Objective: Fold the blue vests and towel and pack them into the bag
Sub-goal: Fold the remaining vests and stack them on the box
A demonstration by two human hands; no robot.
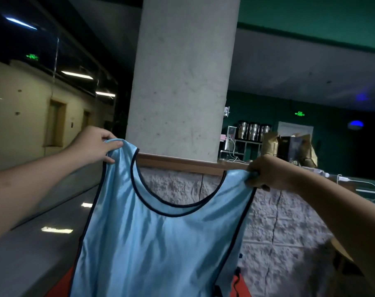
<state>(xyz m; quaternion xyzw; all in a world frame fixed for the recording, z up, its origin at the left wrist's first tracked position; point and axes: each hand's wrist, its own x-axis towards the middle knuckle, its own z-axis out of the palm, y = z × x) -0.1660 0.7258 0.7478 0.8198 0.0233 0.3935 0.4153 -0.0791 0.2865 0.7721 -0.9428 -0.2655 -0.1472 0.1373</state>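
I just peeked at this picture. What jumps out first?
A shiny blue vest fills the middle, held up spread by its shoulder straps: the left hand pinches one, the right hand grips the other. Behind it rises a fat grey pillar. Something orange peeks out below.

The lower part of the blue vest (161, 243) is cut off by the bottom edge. It hides most of something orange (242, 286) behind it; what this is cannot be told. The far counter items (289, 144) on the right are dark and unclear.
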